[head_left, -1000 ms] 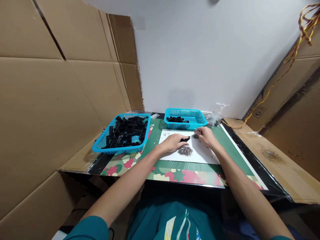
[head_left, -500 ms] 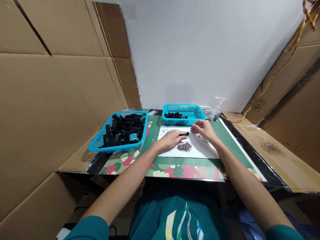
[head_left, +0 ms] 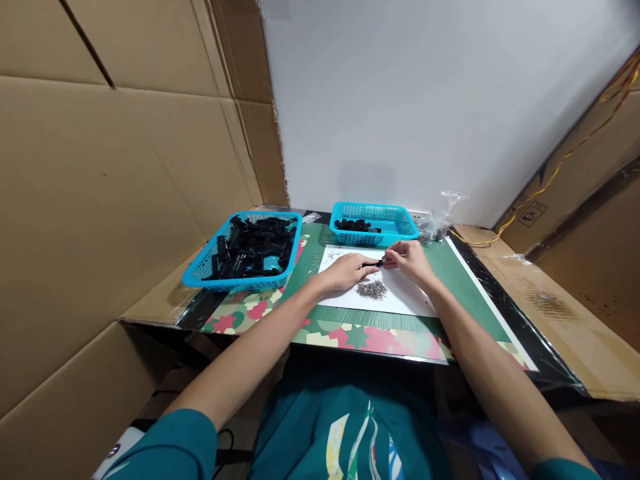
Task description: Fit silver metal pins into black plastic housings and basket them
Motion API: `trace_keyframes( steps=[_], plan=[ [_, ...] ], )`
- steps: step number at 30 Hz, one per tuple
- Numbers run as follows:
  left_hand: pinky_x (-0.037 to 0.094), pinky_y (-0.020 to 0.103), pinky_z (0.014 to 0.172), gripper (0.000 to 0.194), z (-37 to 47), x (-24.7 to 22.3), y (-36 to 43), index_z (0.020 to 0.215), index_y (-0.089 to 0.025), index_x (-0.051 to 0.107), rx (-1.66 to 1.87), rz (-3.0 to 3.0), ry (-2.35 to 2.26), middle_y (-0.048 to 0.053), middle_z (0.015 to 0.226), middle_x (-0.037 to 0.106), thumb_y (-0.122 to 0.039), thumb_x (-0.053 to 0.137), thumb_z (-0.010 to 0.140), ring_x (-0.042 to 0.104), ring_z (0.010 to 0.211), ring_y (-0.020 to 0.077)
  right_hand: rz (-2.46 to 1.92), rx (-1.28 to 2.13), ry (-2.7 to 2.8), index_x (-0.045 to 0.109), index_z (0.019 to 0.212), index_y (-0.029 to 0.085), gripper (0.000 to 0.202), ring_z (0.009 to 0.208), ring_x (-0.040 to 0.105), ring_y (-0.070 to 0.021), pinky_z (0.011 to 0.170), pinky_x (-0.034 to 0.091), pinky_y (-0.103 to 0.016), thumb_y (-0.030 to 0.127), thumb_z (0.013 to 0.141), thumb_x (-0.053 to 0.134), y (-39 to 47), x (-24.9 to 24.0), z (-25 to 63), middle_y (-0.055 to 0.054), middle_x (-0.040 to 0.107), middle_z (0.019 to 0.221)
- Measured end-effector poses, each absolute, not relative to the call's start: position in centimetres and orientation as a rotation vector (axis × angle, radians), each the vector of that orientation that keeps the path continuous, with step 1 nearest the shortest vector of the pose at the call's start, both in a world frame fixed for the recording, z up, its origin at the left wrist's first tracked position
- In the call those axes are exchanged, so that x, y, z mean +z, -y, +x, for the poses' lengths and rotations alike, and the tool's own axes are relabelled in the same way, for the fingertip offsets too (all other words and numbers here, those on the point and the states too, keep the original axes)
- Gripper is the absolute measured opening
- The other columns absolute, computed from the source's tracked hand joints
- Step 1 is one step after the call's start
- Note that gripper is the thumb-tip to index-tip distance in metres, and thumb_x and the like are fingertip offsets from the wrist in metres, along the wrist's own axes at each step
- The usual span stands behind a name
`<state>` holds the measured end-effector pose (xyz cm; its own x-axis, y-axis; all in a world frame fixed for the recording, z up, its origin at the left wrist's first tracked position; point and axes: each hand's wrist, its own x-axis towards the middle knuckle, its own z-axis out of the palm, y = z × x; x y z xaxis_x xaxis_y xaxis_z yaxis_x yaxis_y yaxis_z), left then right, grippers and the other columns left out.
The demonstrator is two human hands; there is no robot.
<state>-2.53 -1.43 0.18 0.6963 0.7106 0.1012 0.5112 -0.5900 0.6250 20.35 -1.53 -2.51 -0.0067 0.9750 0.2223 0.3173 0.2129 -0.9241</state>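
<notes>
Between the thumb and fingers of my left hand (head_left: pixel 346 271) is a small black plastic part (head_left: pixel 373 265), held just above the white sheet (head_left: pixel 335 301). My right hand (head_left: pixel 409 259) is at the part's right end, thumb and fingertips pinched together. Whatever sits in that pinch is too small to make out. A pile of tiny metal pins or screws (head_left: pixel 372 289) lies on the sheet just in front of both hands.
A blue basket (head_left: pixel 200 283) full of black plastic parts (head_left: pixel 255 247) stands at the left. Behind the hands is a second blue basket (head_left: pixel 395 233) with fewer black pieces (head_left: pixel 356 226). Clear plastic bags (head_left: pixel 440 223) lie at the back right. Cardboard walls (head_left: pixel 165 167) flank the table.
My right hand has come left to the end of the black part, closing the small gap. The left hand keeps its hold. The camera view has shifted slightly.
</notes>
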Motion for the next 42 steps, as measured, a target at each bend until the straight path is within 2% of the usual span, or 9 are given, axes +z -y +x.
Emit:
trace_keyframes(
  steps=[6,11,15,19,25,30,34,39,42],
  plan=[
    [0.046,0.029,0.077,0.044,-2.7,0.2,1.4,0.134,-0.024,0.078,0.457,2.307,-0.95,0.005,0.097,0.08,-0.046,0.055,0.104,0.067,0.079,0.0195,-1.238,0.926,1.499,0.071,0.076,0.019,0.032,0.072,0.081,-0.0275,0.073,0.07,-0.041,0.049,0.079,0.081,1.6,-2.2,20.3,-0.012,0.08,0.077],
    [0.045,0.029,0.07,0.047,-2.6,-0.1,1.2,0.117,-0.018,0.082,0.488,2.238,-0.955,0.004,0.079,0.072,-0.051,0.05,0.105,0.062,0.072,0.0187,-1.264,0.877,1.508,0.071,0.076,0.019,0.034,0.068,0.08,-0.0275,0.067,0.069,-0.039,0.051,0.079,0.079,1.1,-2.5,19.9,-0.011,0.079,0.074],
    [0.051,0.03,0.077,0.047,-2.5,-0.4,1.6,0.126,-0.02,0.08,0.476,2.203,-0.958,0.005,0.093,0.079,-0.053,0.054,0.104,0.069,0.078,0.0198,-1.271,0.827,1.53,0.072,0.077,0.017,0.04,0.067,0.08,-0.0288,0.064,0.069,-0.04,0.057,0.079,0.079,1.1,-2.8,19.4,-0.013,0.079,0.073],
    [0.052,0.031,0.093,0.048,-2.6,0.5,2.4,0.135,-0.024,0.077,0.809,2.287,-1.175,0.009,0.126,0.08,-0.054,0.053,0.107,0.074,0.106,0.0256,-1.211,0.773,1.357,0.071,0.085,0.017,0.05,0.072,0.082,-0.0295,0.062,0.07,-0.039,0.066,0.082,0.076,2.2,-1.8,18.7,-0.015,0.081,0.082],
    [0.045,0.031,0.083,0.051,-2.4,6.1,0.0,0.136,-0.025,0.073,1.187,2.102,-1.71,0.007,0.101,0.082,-0.054,0.039,0.113,0.074,0.096,0.0256,-1.1,0.58,1.335,0.068,0.088,0.019,0.054,0.059,0.077,-0.0247,0.053,0.063,-0.034,0.073,0.089,0.069,3.9,-0.1,18.7,-0.012,0.079,0.08],
    [0.043,0.032,0.084,0.049,-1.2,10.2,-6.0,0.115,-0.025,0.077,0.994,2.243,-1.876,0.01,0.111,0.081,-0.057,0.04,0.112,0.072,0.106,0.0291,-1.063,0.558,1.573,0.067,0.083,0.022,0.054,0.055,0.073,-0.0221,0.055,0.058,-0.032,0.074,0.096,0.062,3.7,-0.5,18.4,-0.008,0.076,0.072],
    [0.044,0.033,0.089,0.043,-1.1,10.6,-10.9,0.099,-0.022,0.077,0.557,2.366,-1.9,0.014,0.108,0.08,-0.055,0.05,0.108,0.071,0.109,0.0292,-1.108,0.53,1.727,0.066,0.081,0.023,0.046,0.056,0.072,-0.0208,0.057,0.051,-0.03,0.064,0.101,0.06,3.6,-0.5,18.0,-0.005,0.074,0.07],
    [0.044,0.034,0.093,0.037,-1.4,8.6,-14.5,0.072,-0.018,0.068,0.257,2.368,-1.83,0.009,0.073,0.071,-0.046,0.074,0.096,0.07,0.095,0.0273,-1.187,0.499,1.791,0.069,0.103,0.022,0.021,0.06,0.07,-0.0185,0.061,0.047,-0.027,0.038,0.106,0.056,3.7,0.1,18.2,-0.004,0.078,0.08],
    [0.044,0.033,0.098,0.034,-1.4,7.7,-15.4,0.07,-0.017,0.067,0.138,2.39,-1.751,0.003,0.065,0.066,-0.04,0.08,0.092,0.066,0.09,0.0239,-1.208,0.498,1.793,0.069,0.111,0.022,0.021,0.06,0.068,-0.0178,0.063,0.046,-0.027,0.036,0.106,0.056,3.7,0.4,18.5,-0.004,0.079,0.082]
  ],
)
